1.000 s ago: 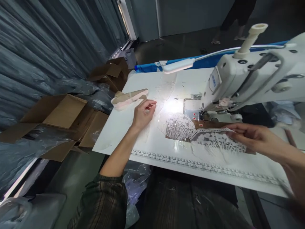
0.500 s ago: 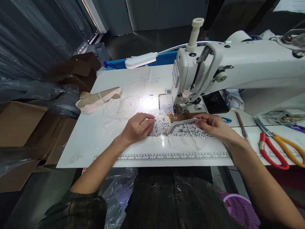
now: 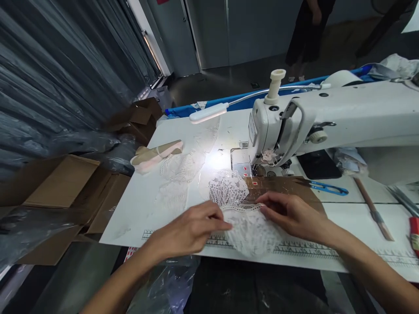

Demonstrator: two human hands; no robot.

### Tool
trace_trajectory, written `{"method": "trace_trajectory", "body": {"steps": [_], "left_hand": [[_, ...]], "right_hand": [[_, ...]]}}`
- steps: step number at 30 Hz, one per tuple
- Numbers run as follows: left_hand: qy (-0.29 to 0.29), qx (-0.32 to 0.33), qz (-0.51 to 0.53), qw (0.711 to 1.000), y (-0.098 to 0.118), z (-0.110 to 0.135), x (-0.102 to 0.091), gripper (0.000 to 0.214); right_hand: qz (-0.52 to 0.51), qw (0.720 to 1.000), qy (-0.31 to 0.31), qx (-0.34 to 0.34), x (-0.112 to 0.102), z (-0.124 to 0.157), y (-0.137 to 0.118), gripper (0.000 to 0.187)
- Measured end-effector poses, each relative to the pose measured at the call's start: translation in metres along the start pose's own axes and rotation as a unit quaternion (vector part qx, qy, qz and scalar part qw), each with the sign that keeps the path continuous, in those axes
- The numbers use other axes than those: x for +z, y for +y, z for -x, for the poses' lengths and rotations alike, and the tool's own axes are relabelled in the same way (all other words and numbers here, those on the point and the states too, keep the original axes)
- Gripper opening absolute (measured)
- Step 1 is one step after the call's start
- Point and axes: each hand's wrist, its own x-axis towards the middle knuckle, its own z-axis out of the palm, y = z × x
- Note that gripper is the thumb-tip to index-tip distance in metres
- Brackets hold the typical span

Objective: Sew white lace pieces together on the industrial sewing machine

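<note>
White lace (image 3: pixel 253 231) lies in front of the sewing machine (image 3: pixel 334 115), over the printed ruler near the table's front edge. Its beaded upper edge is pinched at the right between the thumb and fingers of my right hand (image 3: pixel 291 216). At the left end of that edge, my left hand (image 3: pixel 196 229) has its fingers closed on the lace. A fan-patterned lace part (image 3: pixel 229 187) spreads just beyond, left of the brown plate (image 3: pixel 281 189); whether it joins the held lace I cannot tell. The needle area stands behind, apart from both hands.
Blue thread snips (image 3: pixel 329 188), a brush (image 3: pixel 373 209) and scissors (image 3: pixel 414 233) lie to the right. More lace (image 3: pixel 186 165) and a tied roll (image 3: pixel 157 155) rest at the left under the lamp (image 3: pixel 208 113). Cardboard boxes (image 3: pixel 62 181) stand beside the table. A person (image 3: pixel 306 35) stands behind.
The lace has come toward me, away from the machine, and now covers part of the ruler. Both hands moved with it and are closer together. The camera view has shifted.
</note>
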Motion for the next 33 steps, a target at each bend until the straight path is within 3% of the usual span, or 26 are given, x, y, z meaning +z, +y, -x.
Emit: {"method": "trace_trajectory", "body": {"steps": [4,8,11,14,17,20,24,28,30,33], "left_hand": [[0.084,-0.073,-0.055,0.992,-0.013,0.02,-0.04,0.055],[0.115,-0.108,-0.15,0.976,-0.023,0.016,-0.051,0.039],[0.082,-0.111,-0.12,0.983,-0.028,-0.012,-0.042,0.028],[0.015,-0.117,-0.043,0.992,-0.039,-0.057,-0.023,0.027],[-0.004,-0.104,0.002,0.995,-0.058,-0.103,-0.001,0.035],[-0.007,-0.132,-0.003,0.991,-0.074,-0.135,0.013,0.031],[-0.034,-0.169,0.036,0.984,-0.083,-0.151,0.014,0.022],[-0.066,-0.119,0.053,0.989,-0.086,-0.152,0.007,0.013],[-0.059,-0.101,0.025,0.993,-0.086,-0.153,0.008,0.016],[-0.013,-0.135,-0.05,0.99,-0.085,-0.154,0.018,0.02]], "right_hand": [[0.142,0.976,0.092,-0.134,0.017,-0.016,-0.004,0.03],[0.244,0.944,0.095,-0.202,0.033,-0.022,0.004,0.043],[0.252,0.942,0.084,-0.207,0.037,-0.019,0.008,0.044],[0.223,0.946,0.092,-0.217,0.036,-0.015,0.009,0.041],[0.194,0.948,0.106,-0.228,0.033,-0.012,0.01,0.038],[0.181,0.949,0.114,-0.23,0.024,-0.009,0.011,0.035],[0.182,0.953,0.11,-0.215,0.0,-0.013,0.013,0.034],[0.17,0.969,0.097,-0.154,-0.022,-0.025,0.023,0.034],[0.142,0.975,0.129,-0.116,-0.025,-0.031,0.031,0.032],[0.113,0.962,0.22,-0.117,-0.025,-0.034,0.044,0.025]]}}
